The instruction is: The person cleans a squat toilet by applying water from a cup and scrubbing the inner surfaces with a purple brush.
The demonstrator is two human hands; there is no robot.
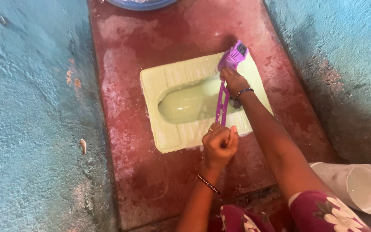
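Nearest the camera, left hand (220, 141) clenched tight round the butt of a purple long-handled brush (227, 81). Farther along, right hand (233, 80) wrapped round the shaft just behind the bristle head, pressing it onto the far-right rim of the pale yellow squat pan (168, 77). Scrubbing apparently mid-stroke; next, probably a firm two-handed pull along the ribbed footrest. Beyond, red floor (151, 34).

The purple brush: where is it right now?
In the head view, the purple brush lies across the squat toilet pan, right of centre, bristles at the far-right corner.
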